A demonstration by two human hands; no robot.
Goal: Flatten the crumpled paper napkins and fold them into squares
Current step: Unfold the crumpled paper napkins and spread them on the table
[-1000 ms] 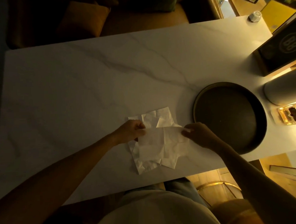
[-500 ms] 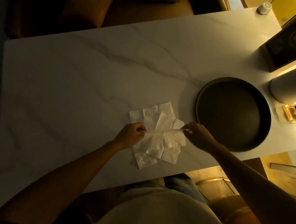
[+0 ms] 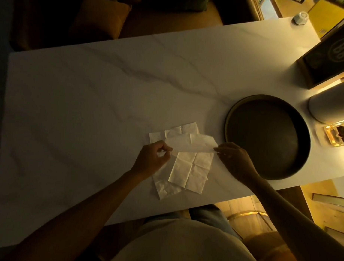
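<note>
Both hands, left hand (image 3: 151, 160) and right hand (image 3: 233, 159), pinch the top napkin (image 3: 191, 146), now folded over versus earlier: first fold underway.

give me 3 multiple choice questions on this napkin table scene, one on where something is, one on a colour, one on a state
1. Where is the round tray relative to the napkins?
A. to their right
B. to their left
C. underneath them

2. What colour is the round tray?
A. white
B. dark
C. bright red

3. What state is the napkin in the hands?
A. balled up tight
B. lifted and stretched between both hands
C. lying in the tray

Answers:
1. A, the round tray sits right of the napkins on the table.
2. B, its rim and inside look dark against the pale marble table.
3. B, the left hand and right hand each pinch an end of the held napkin above the others.
</note>
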